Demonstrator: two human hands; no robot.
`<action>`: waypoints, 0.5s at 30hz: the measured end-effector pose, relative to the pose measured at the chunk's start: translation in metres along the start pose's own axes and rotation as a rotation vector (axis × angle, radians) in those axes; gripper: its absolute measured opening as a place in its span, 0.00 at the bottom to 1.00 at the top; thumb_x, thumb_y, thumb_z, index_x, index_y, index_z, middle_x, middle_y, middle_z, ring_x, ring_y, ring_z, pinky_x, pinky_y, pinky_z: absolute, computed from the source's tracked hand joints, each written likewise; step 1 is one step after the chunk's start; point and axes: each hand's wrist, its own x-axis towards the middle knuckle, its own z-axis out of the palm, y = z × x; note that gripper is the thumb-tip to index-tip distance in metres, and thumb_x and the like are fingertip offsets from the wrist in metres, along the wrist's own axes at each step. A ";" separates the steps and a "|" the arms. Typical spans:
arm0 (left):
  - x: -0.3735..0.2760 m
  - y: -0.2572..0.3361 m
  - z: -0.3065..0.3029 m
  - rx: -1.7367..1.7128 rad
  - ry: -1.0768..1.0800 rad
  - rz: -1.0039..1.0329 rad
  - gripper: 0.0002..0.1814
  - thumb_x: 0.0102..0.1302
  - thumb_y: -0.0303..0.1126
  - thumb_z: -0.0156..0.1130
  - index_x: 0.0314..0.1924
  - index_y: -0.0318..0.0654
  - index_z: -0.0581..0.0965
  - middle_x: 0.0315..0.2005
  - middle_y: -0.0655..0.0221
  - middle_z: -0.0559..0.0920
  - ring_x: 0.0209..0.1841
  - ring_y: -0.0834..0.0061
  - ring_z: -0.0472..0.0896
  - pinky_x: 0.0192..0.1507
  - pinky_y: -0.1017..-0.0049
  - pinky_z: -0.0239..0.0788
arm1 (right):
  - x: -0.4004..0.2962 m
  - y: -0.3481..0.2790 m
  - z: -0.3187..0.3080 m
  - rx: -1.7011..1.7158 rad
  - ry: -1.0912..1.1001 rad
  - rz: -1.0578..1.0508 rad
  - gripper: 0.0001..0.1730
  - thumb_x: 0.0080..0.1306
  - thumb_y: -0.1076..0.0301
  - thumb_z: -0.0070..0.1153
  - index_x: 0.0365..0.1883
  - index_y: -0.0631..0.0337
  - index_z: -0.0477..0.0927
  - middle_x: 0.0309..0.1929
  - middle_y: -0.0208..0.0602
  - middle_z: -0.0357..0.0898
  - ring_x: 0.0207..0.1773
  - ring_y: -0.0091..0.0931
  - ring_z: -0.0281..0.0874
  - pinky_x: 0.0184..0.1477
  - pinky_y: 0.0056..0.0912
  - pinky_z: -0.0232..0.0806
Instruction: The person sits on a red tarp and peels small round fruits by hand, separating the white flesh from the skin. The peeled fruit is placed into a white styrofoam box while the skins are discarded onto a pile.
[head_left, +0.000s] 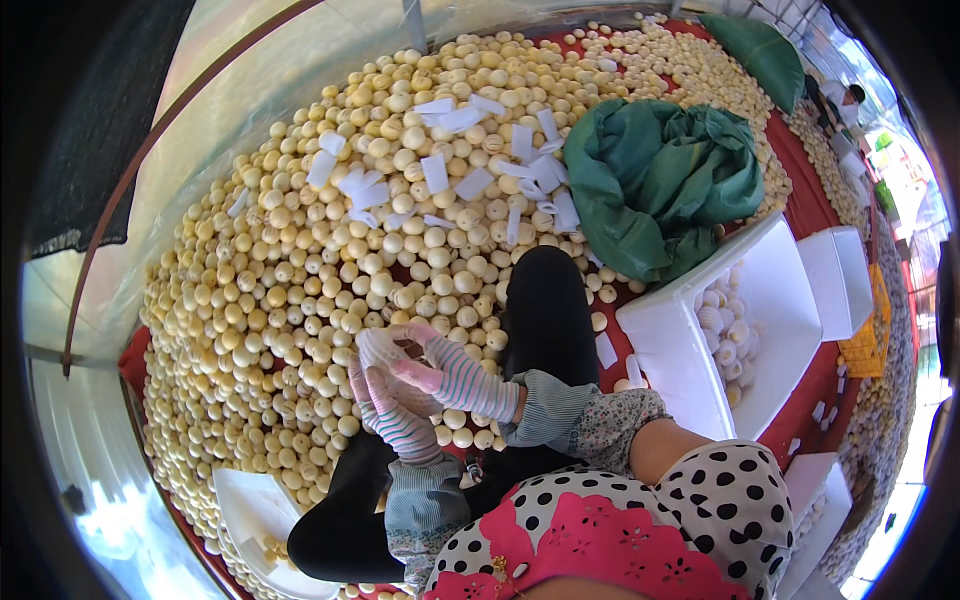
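A white foam net sleeve (377, 346) is held between my two hands, above a heap of round pale-yellow melons (300, 300). My left hand (396, 427), in a pink-and-white striped glove, cups it from below and the left. From the right, the fingers of my right hand (461, 371), in a similar striped glove, grip its edge. A rounded pale shape shows between my palms; whether a melon sits inside the net I cannot tell. Several flattened white foam sleeves (435, 174) lie scattered over the heap ahead of me.
At the right, a white foam box (667, 360) holds net-wrapped melons (724, 322). A crumpled green sack (660, 180) lies beyond it. A white foam tray (259, 517) with small pieces sits at lower left. Red sheeting (806, 375) shows beneath. A person (840, 101) is far right.
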 end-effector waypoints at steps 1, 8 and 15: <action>-0.003 0.001 0.014 -0.024 -0.046 -0.005 0.28 0.69 0.49 0.49 0.59 0.34 0.66 0.54 0.58 0.72 0.56 0.64 0.71 0.61 0.65 0.62 | 0.000 -0.007 0.002 0.029 0.061 -0.081 0.39 0.58 0.50 0.60 0.59 0.69 0.63 0.54 0.52 0.69 0.54 0.39 0.71 0.57 0.36 0.64; -0.021 -0.002 0.099 0.229 -0.484 -0.041 0.41 0.67 0.61 0.42 0.66 0.32 0.57 0.63 0.57 0.62 0.65 0.62 0.61 0.67 0.66 0.49 | -0.005 -0.060 -0.102 -0.162 0.355 -0.245 0.41 0.54 0.57 0.64 0.61 0.68 0.63 0.53 0.51 0.70 0.55 0.31 0.71 0.56 0.30 0.64; 0.007 -0.006 0.104 0.112 -0.375 -0.024 0.24 0.67 0.47 0.53 0.54 0.35 0.71 0.53 0.66 0.74 0.55 0.70 0.71 0.59 0.69 0.61 | -0.135 -0.080 -0.315 -1.154 1.165 -0.103 0.37 0.53 0.58 0.65 0.59 0.62 0.67 0.46 0.55 0.73 0.49 0.45 0.73 0.49 0.42 0.68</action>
